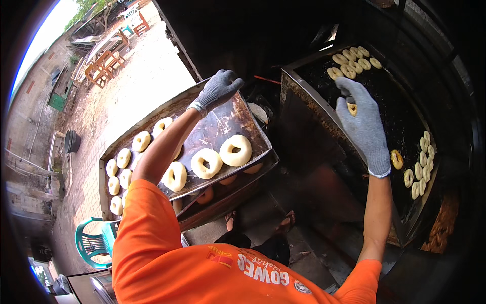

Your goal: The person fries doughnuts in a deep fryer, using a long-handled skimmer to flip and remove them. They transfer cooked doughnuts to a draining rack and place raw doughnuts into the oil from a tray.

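Note:
My left hand point(218, 89), in a grey knit glove, is over the far edge of a worn metal tray point(220, 119), thumb apart from the fingers and nothing visible in it. Pale raw dough rings point(207, 163) lie on that tray, several partly hidden by my left arm. My right hand point(360, 117), gloved alike, reaches over a wide vat of dark oil point(395, 102). One small dough ring point(352, 109) shows between its thumb and palm; whether it is held or lies beyond is unclear. Other rings sit in two groups, at the vat's far end point(355, 62) and right side point(421, 163).
A browned ring point(397, 159) lies apart near my right wrist. A second tray point(228, 193) with rings sits under the first. The vat's metal rim point(315, 102) runs between trays and oil. A green plastic chair point(95, 241) stands at lower left; wooden chairs point(102, 66) are outside.

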A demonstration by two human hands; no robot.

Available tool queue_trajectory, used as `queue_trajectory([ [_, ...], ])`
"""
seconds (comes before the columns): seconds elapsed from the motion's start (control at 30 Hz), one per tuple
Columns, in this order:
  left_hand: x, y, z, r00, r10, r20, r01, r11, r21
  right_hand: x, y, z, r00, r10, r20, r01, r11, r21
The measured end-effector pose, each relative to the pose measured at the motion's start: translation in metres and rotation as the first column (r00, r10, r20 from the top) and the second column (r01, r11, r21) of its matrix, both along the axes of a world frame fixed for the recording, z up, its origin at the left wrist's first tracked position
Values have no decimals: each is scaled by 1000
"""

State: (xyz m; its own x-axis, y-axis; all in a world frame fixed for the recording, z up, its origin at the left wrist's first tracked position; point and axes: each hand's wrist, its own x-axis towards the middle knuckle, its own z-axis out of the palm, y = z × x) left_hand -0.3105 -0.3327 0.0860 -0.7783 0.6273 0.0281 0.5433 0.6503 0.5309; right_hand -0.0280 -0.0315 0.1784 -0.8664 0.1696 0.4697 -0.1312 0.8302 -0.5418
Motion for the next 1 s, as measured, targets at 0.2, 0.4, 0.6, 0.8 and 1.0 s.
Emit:
queue_trajectory([
  [0.2, 96, -149, -2, 880, -466, 94, 472, 834, -286, -133, -185, -92, 543, 415, 730, -698, 706, 119],
  [0.4, 114, -124, 7, 817, -399, 416, 372, 916, 149, -113, -161, -109, 652, 468, 597, -617, 785, 58],
  [0.6, 104, 112, 54, 715, -621, 321, 354, 718, 599, 12, 34, -24, 899, 30, 437, 69, 976, -208],
  [0.8, 143, 381, -58, 716, -633, 295, 464, 747, 476, 152, 250, -128, 741, -419, 525, 549, 828, -115],
  [1.0, 141, 387, -68, 713, -673, 196, 509, 690, 515, 235, 369, -201, 480, -836, 265, 841, 525, 134],
])
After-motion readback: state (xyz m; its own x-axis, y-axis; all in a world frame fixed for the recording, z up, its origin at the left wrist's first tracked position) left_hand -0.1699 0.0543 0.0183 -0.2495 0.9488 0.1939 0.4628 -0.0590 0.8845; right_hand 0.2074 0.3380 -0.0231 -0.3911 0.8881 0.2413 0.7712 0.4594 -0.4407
